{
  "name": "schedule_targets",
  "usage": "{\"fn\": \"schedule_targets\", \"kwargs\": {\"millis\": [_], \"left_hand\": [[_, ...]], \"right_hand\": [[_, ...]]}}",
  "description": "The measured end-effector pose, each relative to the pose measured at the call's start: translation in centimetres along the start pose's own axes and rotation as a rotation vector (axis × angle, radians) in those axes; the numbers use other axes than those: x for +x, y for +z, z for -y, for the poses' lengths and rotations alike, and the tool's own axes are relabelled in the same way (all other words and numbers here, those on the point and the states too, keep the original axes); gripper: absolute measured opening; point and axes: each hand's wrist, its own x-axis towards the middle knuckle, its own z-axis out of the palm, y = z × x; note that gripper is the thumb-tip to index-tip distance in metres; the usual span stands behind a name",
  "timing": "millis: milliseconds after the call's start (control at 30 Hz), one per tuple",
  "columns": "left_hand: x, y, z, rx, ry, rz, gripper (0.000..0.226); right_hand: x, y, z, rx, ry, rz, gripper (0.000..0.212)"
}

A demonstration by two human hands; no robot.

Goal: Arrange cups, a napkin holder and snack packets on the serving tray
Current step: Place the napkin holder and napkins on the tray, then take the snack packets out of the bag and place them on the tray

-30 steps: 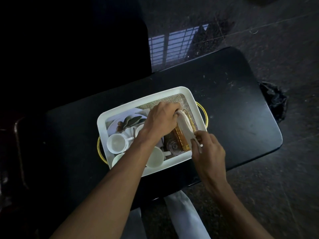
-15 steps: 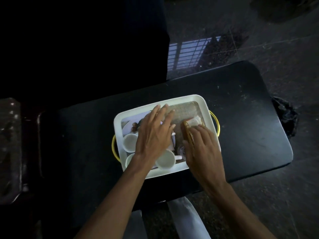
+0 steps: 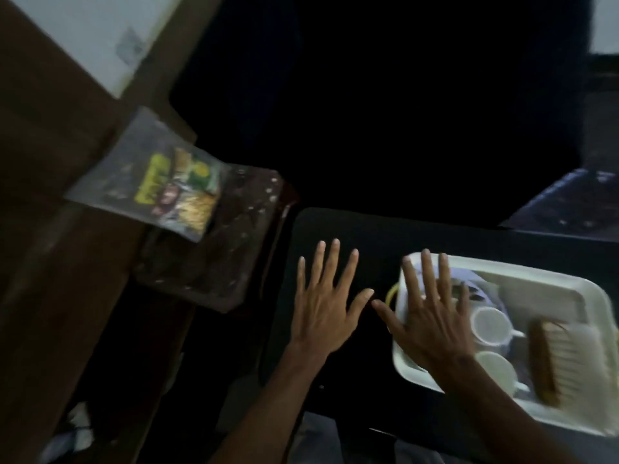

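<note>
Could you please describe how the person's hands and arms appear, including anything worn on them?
The left hand and right hand are ungloved, with no ring, watch or bracelet showing, though the picture is dim and blurred. Both are bare past the wrist, and no sleeve is in view up to the frame's edge. The nails look short.

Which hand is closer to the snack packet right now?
Left. The left hand is spread over the black table, down and right of the snack packet; the right hand is farther right, over the tray.
</note>
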Motion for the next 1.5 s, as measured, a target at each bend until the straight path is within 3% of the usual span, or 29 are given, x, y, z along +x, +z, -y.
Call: {"fn": "schedule_targets", "kwargs": {"millis": [233, 367, 567, 667, 800, 967, 1067, 1167, 1233, 1333, 1500], "left_hand": [[-2.8, -1.5, 13.5, -0.106, -0.24, -0.164, 0.061], [-2.8, -2.9, 21.9, -0.223, -0.453, -0.351, 0.058], [1.1, -7.7, 34.4, -1.01, -1.069, -0.736, 0.067], [3.9, -9.8, 38.4, -1.422, -1.168, -0.728, 0.061], [6.4, -11.3, 40.3, -1.387, -1.111, -0.851, 0.023], [6.8, -13.5, 38.7, -1.065, -1.004, -0.828, 0.043], [6.1, -17.2, 35.3, -0.908, -0.714, -0.812, 0.032], [4.8, -21.3, 30.5, -0.647, -0.387, -0.816, 0.016], [3.3, -23.7, 27.4, -0.503, -0.203, -0.832, 0.024], [0.2, -27.2, 23.3, -0.38, 0.058, -0.839, 0.031], [-5.5, -30.5, 15.2, -0.301, 0.34, -0.818, 0.038]], "right_hand": [[2.6, -0.6, 10.4, -0.044, -0.104, 0.005, 0.096], [3.9, -0.5, 15.3, -0.077, -0.163, 0.01, 0.094], [4.8, -1.1, 21.1, -0.104, -0.203, 0.025, 0.091], [5.0, -1.8, 23.2, -0.081, -0.197, 0.037, 0.089], [4.4, -2.9, 24.2, -0.059, -0.188, 0.036, 0.088], [2.5, -5.7, 24.3, 0.045, -0.105, 0.01, 0.088], [1.4, -8.2, 24.3, 0.236, 0.003, -0.021, 0.077], [0.7, -11.8, 24.0, 0.599, 0.124, -0.121, 0.035], [0.4, -15.1, 24.0, 0.898, 0.17, -0.138, 0.004], [-0.3, -20.3, 24.0, 1.355, 0.234, -0.046, 0.015], [-2.8, -25.9, 22.1, 1.546, 0.333, 0.06, 0.048]]}}
